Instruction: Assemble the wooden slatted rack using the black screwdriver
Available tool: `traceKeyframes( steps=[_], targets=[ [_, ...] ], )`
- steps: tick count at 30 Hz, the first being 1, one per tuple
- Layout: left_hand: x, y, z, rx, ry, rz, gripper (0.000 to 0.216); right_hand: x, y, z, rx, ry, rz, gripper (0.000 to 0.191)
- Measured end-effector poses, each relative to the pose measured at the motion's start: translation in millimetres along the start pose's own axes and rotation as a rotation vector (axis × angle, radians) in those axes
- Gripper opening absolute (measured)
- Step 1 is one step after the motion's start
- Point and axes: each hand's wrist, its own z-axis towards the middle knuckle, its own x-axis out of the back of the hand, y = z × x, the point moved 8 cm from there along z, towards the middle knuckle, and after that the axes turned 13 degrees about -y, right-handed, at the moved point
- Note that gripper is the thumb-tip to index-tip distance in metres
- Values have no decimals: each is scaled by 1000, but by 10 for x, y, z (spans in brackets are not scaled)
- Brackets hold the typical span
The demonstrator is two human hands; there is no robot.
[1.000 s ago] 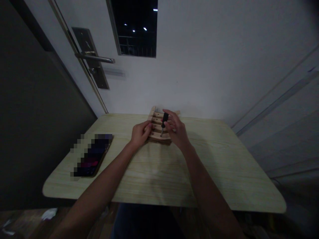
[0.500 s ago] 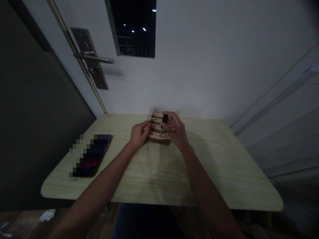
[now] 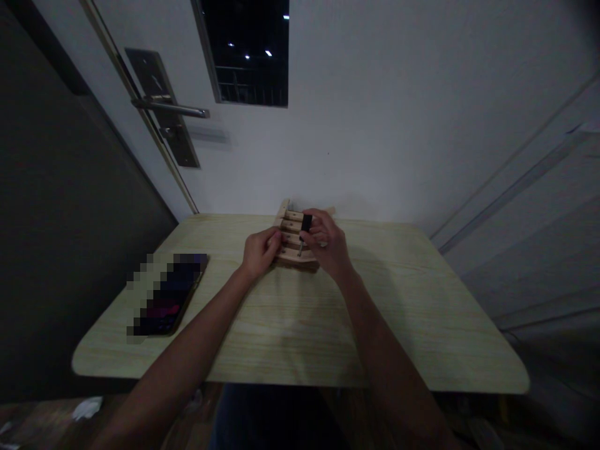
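Note:
A small wooden slatted rack (image 3: 291,220) lies at the far middle of the pale wooden table (image 3: 290,325). My left hand (image 3: 257,251) grips the rack's left side, fingers curled on its edge. My right hand (image 3: 325,244) is closed round a short screwdriver with a black handle (image 3: 305,224). The screwdriver stands nearly upright with its metal tip down on a near slat. The rack's right half is hidden behind my right hand.
A phone (image 3: 166,295) lies on the table's left part, its image blurred out. Behind the table stands a white wall with a dark window (image 3: 246,53). A door with a metal lever handle (image 3: 171,109) is at the left.
Both hands stay on the rack; the screwdriver has shifted slightly left and stands a little more upright. The view has drifted a bit.

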Motion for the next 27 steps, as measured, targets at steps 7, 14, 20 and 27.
traceKeyframes(
  steps=[7, 14, 20, 27],
  targets=[
    [2, 10, -8, 0, -2, -3, 41, 21, -67, -19, 28, -2, -10, 35],
    [8, 5, -5, 15, 10, 1, 42, -12, -29, -13, -2, -29, 21, 37],
    [3, 5, -1, 21, 7, 3, 42, 27, -45, -15, 9, 31, -44, 33],
    [3, 4, 3, 1, -1, -4, 42, -16, -80, -14, 4, -60, 20, 38]
  ],
)
